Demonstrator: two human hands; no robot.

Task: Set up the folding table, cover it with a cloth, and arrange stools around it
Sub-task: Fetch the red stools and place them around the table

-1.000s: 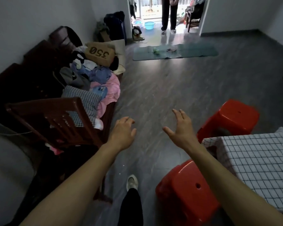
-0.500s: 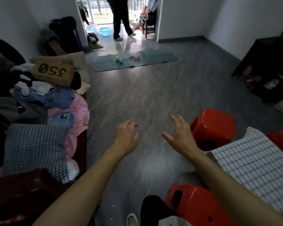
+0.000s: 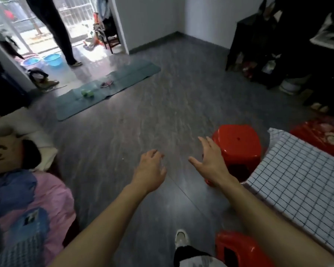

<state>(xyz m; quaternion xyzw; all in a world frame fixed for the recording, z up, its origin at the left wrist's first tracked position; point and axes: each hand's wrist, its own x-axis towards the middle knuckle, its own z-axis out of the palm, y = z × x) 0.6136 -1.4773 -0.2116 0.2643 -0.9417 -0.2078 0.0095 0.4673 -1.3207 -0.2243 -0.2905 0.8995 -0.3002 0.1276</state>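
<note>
Both forearms reach forward from the bottom of the frame over the dark grey plank floor (image 3: 162,116). Left hand (image 3: 149,169): centre frame, palm down, fingers loosely curled, holding nothing. Right hand (image 3: 210,162): just right of centre, palm down, fingers spread open, holding nothing; it shows in front of the left edge of a red plastic stool, contact cannot be told.

Tabletop covered with a white cloth with a dark grid pattern (image 3: 301,185): right edge of frame, mid to lower; the cloth hangs over the near corner. The table's legs are hidden.

Red plastic stool with a small hole in its seat (image 3: 239,143): upright on the floor, right of centre, just beside the left corner of the cloth. Second red plastic stool (image 3: 237,249): bottom right, partly behind the right forearm, near the lower edge of the cloth. Third red stool (image 3: 320,135): right edge, behind the tabletop's far side, with pale items on its seat, too blurred to name.

Teal floor mat (image 3: 112,85): upper left of centre, a few small items lying on it. Two blue basins (image 3: 44,59) at upper left by a bright doorway, where another person's dark-trousered legs (image 3: 60,35) stand. Pile of pink and blue fabric (image 3: 27,205): lower left. Wearer's pale shoe (image 3: 180,237): bottom centre.
</note>
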